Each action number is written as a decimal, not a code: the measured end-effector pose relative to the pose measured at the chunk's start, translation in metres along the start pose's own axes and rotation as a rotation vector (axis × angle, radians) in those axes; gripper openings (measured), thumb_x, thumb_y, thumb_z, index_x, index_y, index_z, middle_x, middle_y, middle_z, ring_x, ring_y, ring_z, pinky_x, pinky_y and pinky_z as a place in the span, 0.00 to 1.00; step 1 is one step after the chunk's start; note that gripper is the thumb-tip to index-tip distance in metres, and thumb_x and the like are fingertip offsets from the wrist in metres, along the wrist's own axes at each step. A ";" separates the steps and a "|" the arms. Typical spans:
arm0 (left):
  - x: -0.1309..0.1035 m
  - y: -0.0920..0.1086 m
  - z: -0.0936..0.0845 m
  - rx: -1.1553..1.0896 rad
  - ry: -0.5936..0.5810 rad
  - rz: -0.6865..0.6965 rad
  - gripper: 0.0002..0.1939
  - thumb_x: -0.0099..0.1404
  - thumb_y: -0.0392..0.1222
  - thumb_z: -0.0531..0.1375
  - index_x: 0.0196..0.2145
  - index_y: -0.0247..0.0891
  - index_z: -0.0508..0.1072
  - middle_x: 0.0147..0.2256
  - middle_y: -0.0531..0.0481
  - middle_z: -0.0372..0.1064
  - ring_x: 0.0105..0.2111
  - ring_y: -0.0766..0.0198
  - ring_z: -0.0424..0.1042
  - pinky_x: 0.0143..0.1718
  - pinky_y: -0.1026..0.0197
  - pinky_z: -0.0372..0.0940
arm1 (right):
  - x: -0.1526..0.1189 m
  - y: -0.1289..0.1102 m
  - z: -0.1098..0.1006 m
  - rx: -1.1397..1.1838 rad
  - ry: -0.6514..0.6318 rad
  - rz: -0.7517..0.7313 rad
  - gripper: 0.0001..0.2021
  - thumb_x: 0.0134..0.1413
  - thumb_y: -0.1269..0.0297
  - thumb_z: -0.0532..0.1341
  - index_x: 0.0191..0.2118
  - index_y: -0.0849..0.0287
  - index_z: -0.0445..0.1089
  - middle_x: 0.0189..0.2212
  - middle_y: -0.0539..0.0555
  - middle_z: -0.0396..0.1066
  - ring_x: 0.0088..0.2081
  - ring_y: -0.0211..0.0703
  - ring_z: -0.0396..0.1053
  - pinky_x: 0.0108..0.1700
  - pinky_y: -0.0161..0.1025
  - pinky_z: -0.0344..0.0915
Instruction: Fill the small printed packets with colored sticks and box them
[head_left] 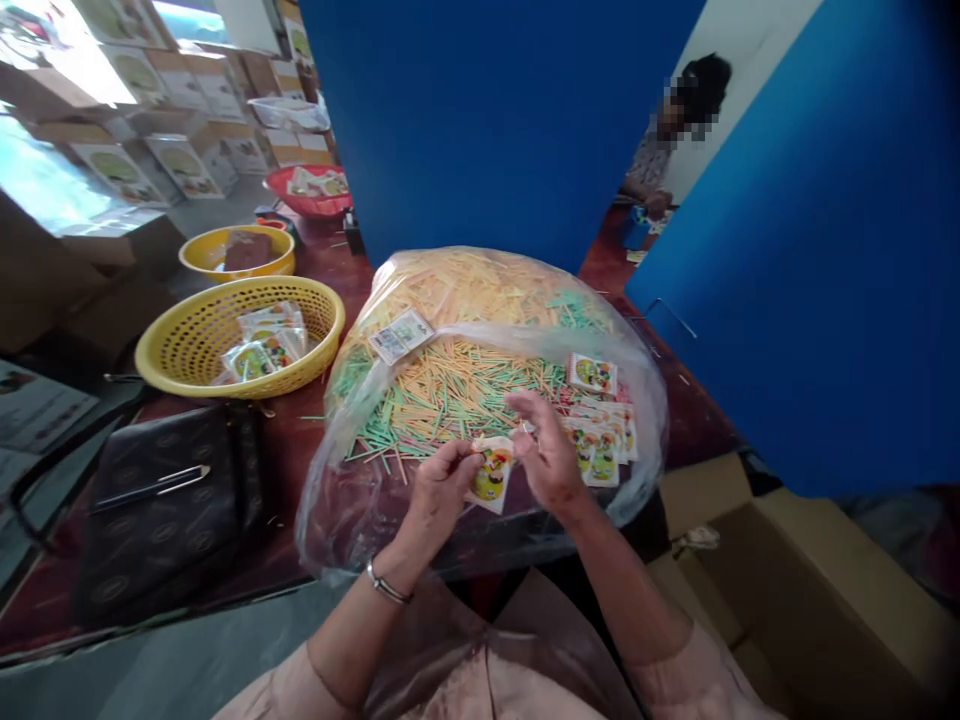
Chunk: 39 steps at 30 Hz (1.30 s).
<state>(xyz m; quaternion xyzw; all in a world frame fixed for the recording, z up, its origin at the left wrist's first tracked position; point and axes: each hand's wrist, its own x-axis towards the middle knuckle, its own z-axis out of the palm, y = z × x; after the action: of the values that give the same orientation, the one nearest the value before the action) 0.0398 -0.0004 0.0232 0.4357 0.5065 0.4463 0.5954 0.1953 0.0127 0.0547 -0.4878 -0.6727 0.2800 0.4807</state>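
Between thumb and fingers, my left hand [442,487] grips a small printed packet [493,478] with a green and red picture, held upright over the near edge of a clear plastic bag [330,500]. Just right of the packet is my right hand [551,455], fingers apart, with nothing I can make out in it. Inside the open bag lies a heap of thin orange and green sticks [457,390]. Several similar packets [604,450] lie overlapped at the bag's right side, with another printed packet [594,374] above them. A printed card [401,335] rests on the bag's left fold.
At the left stand a yellow basket [161,350] with packets, a smaller yellow basket [195,245] and a red bowl [289,195]. A black bag [172,510] bears a pen. Blue panels [495,120] rise behind; a person [652,165] sits beyond. An open carton [810,590] is lower right.
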 end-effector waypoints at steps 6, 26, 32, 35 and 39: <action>0.015 -0.017 0.079 0.039 -0.015 0.037 0.08 0.57 0.44 0.57 0.26 0.36 0.67 0.23 0.55 0.62 0.24 0.70 0.61 0.26 0.67 0.58 | -0.033 0.089 -0.099 -0.437 0.392 0.371 0.20 0.51 0.57 0.55 0.47 0.63 0.61 0.43 0.64 0.67 0.44 0.52 0.66 0.49 0.53 0.63; 0.033 -0.049 0.104 0.566 0.175 0.165 0.07 0.51 0.29 0.54 0.27 0.38 0.63 0.27 0.54 0.59 0.31 0.65 0.61 0.34 0.62 0.58 | -0.029 0.122 -0.118 -0.099 0.285 0.646 0.21 0.37 0.61 0.62 0.42 0.63 0.66 0.34 0.55 0.74 0.33 0.47 0.71 0.36 0.42 0.68; 0.035 -0.051 0.116 0.547 0.164 0.126 0.05 0.52 0.30 0.55 0.29 0.37 0.64 0.26 0.54 0.60 0.30 0.66 0.62 0.32 0.63 0.59 | -0.042 0.104 -0.103 -0.116 0.227 0.541 0.18 0.49 0.57 0.55 0.45 0.60 0.64 0.37 0.57 0.74 0.38 0.49 0.71 0.42 0.45 0.67; 0.035 -0.052 0.117 0.494 0.122 0.117 0.06 0.53 0.31 0.55 0.30 0.37 0.64 0.27 0.54 0.62 0.30 0.67 0.63 0.33 0.64 0.60 | -0.049 0.101 -0.094 -0.046 0.160 0.427 0.22 0.50 0.57 0.56 0.50 0.60 0.61 0.44 0.59 0.71 0.45 0.49 0.69 0.47 0.46 0.66; 0.032 -0.057 0.120 0.254 0.002 0.095 0.11 0.53 0.30 0.56 0.36 0.37 0.64 0.32 0.53 0.67 0.31 0.67 0.66 0.35 0.63 0.64 | -0.054 0.106 -0.082 -0.005 0.142 0.423 0.36 0.37 0.59 0.66 0.54 0.60 0.55 0.46 0.61 0.70 0.45 0.50 0.70 0.47 0.48 0.67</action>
<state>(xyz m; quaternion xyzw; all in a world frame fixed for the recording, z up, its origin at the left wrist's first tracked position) 0.1668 0.0104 -0.0257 0.5304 0.5384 0.4068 0.5131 0.3155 -0.0055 -0.0240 -0.6376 -0.5207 0.3381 0.4562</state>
